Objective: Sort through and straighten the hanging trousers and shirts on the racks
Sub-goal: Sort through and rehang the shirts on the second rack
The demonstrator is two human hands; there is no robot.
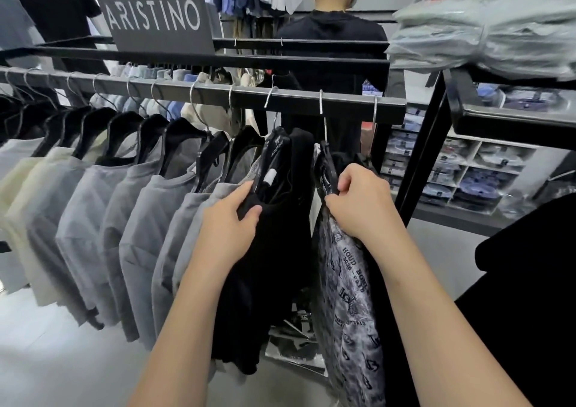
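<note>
Left hand (232,216) grips the black shirt (265,266); right hand (358,202) pinches the patterned shirt (346,297); the rail (299,101) is bare between them.

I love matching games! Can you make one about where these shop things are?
1 black hanging garment
2 grey patterned printed garment
3 pile of plastic-wrapped folded clothes
4 dark grey lettered sign

A on the black shelf frame
B in the right hand
C on the upper black rail
D in the left hand

Pairs: 1-D, 2-B, 3-A, 4-C

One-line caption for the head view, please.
Left hand grips a black shirt while right hand pinches the patterned shirt on the rail.
</note>
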